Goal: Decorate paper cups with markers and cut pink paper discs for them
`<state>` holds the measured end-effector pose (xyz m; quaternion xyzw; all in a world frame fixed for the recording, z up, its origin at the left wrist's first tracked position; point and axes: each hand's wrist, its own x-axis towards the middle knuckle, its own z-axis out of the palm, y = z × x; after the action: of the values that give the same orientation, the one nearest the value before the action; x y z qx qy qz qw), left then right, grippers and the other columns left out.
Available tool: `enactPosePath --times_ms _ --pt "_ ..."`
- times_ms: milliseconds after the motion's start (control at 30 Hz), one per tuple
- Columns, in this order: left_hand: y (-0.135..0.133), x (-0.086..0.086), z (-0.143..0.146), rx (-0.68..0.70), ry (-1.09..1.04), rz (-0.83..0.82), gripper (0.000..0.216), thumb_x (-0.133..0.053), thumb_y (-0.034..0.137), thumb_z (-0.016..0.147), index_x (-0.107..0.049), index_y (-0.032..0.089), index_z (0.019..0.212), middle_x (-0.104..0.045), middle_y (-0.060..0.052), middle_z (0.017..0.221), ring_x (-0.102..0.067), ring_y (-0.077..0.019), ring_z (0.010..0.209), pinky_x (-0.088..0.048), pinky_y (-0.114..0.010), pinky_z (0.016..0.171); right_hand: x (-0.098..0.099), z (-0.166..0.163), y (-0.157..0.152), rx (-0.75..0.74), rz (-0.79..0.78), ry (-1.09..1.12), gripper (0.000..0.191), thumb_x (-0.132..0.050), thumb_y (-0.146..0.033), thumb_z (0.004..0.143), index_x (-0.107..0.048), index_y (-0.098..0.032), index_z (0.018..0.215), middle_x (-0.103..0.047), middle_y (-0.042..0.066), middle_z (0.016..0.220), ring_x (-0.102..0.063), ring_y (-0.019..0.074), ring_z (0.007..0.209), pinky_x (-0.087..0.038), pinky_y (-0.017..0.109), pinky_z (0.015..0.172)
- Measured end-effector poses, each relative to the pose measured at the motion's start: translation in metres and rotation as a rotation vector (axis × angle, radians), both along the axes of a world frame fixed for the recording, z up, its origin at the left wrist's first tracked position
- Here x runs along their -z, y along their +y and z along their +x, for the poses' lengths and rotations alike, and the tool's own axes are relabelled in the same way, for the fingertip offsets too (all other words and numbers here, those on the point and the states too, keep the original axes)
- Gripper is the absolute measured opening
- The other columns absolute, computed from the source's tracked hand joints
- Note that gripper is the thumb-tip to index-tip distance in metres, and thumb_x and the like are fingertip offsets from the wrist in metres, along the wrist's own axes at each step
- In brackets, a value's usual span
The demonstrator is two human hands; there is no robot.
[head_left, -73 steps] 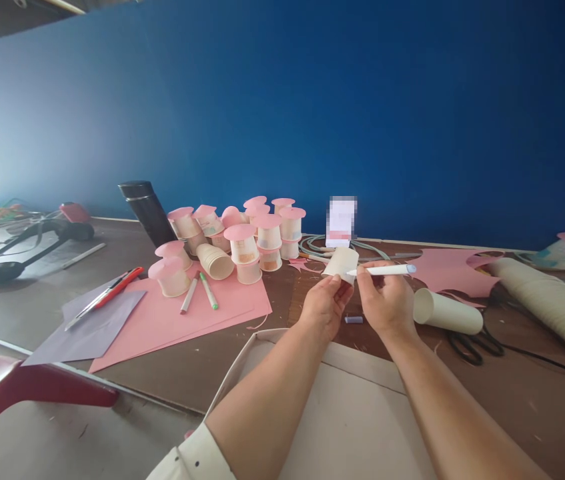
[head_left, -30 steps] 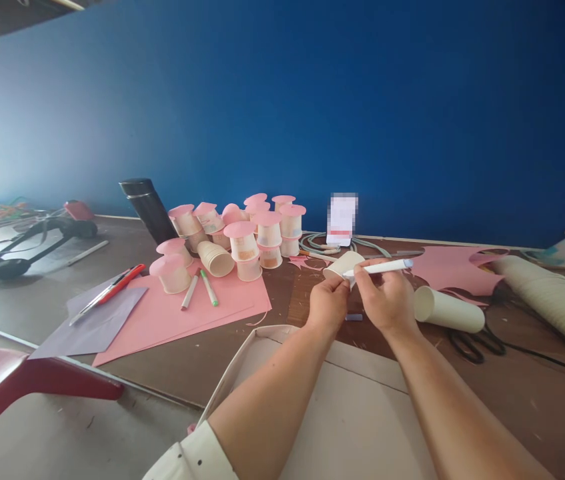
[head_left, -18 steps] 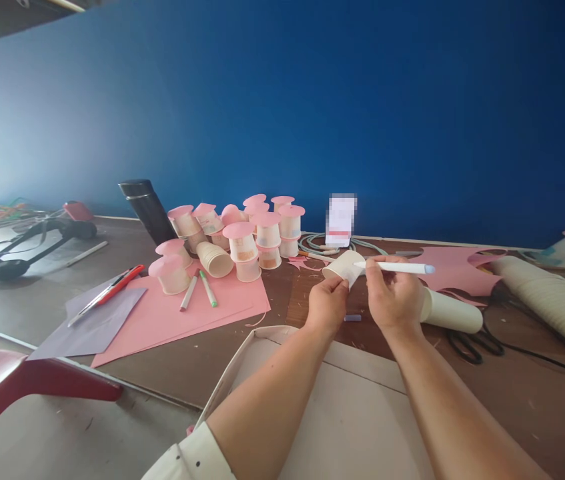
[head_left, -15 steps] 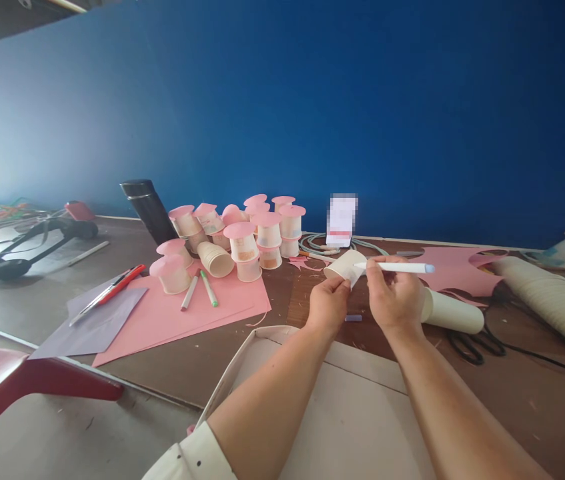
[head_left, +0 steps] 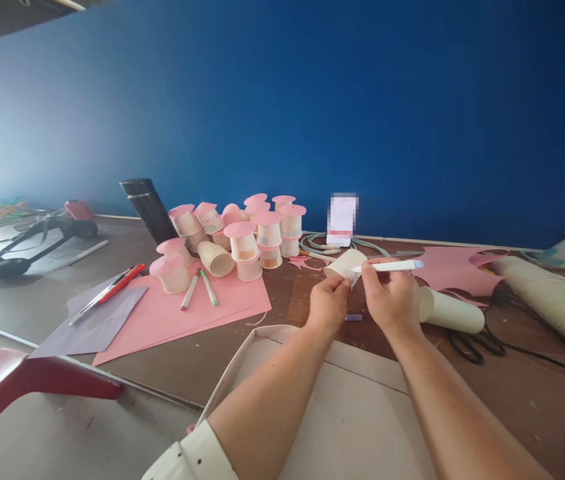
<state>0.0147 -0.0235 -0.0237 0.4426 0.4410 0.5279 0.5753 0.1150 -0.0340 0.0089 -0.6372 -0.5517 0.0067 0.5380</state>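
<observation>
My left hand [head_left: 329, 305] is closed on a small cream paper cup [head_left: 344, 263], held tilted above the brown table [head_left: 222, 353]. My right hand [head_left: 391, 300] pinches a white marker [head_left: 387, 266] that lies almost level, its tip touching the cup's side and its pale blue end pointing right. A small lilac cap [head_left: 353, 317] lies on the table just under my hands.
Several paper cups with pink lids [head_left: 242, 237] cluster behind a pink sheet [head_left: 182, 313] bearing two markers [head_left: 199, 290]. A red knife [head_left: 112, 288] lies on lilac paper. Right: a lying cup [head_left: 449, 310], stacked cups [head_left: 547, 300], scissors [head_left: 472, 347]. A black flask [head_left: 148, 210] stands behind.
The marker has swung back and forth against the cup; since half a second ago its tip has slid slightly left on the cup. The left hand has turned the cup a little.
</observation>
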Motion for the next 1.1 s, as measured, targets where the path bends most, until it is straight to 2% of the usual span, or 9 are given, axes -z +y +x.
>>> enactPosePath --times_ms 267,600,900,1100 --pt "-0.0003 -0.0016 -0.0004 -0.013 0.021 -0.008 0.022 -0.062 0.036 0.075 -0.067 0.016 0.07 -0.055 0.0 0.064 -0.049 -0.0123 0.064 -0.04 -0.024 0.066 0.0019 0.0002 0.0007 -0.018 0.007 -0.009 0.023 -0.054 -0.041 0.08 -0.065 -0.021 0.081 -0.068 0.007 0.077 -0.063 0.025 0.074 -0.047 0.037 0.072" --pt "0.0 -0.0024 0.0007 0.003 -0.056 -0.03 0.021 -0.065 0.036 0.072 -0.065 0.016 0.066 -0.048 0.002 0.058 -0.051 -0.0135 0.066 -0.043 -0.027 0.072 0.0019 0.0005 0.001 -0.024 0.013 -0.047 0.027 -0.053 -0.044 0.082 -0.065 -0.021 0.084 -0.069 0.008 0.08 -0.063 0.026 0.076 -0.047 0.038 0.071" --pt "-0.0004 -0.0025 0.0 0.0 -0.036 -0.033 0.021 -0.065 0.035 0.073 -0.065 0.016 0.067 -0.05 0.001 0.06 -0.049 -0.0125 0.064 -0.042 -0.026 0.069 0.0011 -0.0005 0.0 -0.04 -0.005 -0.042 0.024 -0.053 -0.042 0.081 -0.064 -0.021 0.082 -0.068 0.008 0.08 -0.063 0.0254 0.077 -0.048 0.037 0.073" --pt "0.0024 -0.0008 0.0014 0.022 -0.169 -0.066 0.018 -0.065 0.033 0.074 -0.067 0.015 0.071 -0.054 0.0 0.064 -0.054 -0.0122 0.068 -0.045 -0.026 0.072 0.0011 -0.0008 0.0 -0.007 -0.015 -0.044 0.023 -0.053 -0.041 0.08 -0.065 -0.021 0.081 -0.069 0.007 0.08 -0.063 0.0254 0.075 -0.046 0.035 0.068"
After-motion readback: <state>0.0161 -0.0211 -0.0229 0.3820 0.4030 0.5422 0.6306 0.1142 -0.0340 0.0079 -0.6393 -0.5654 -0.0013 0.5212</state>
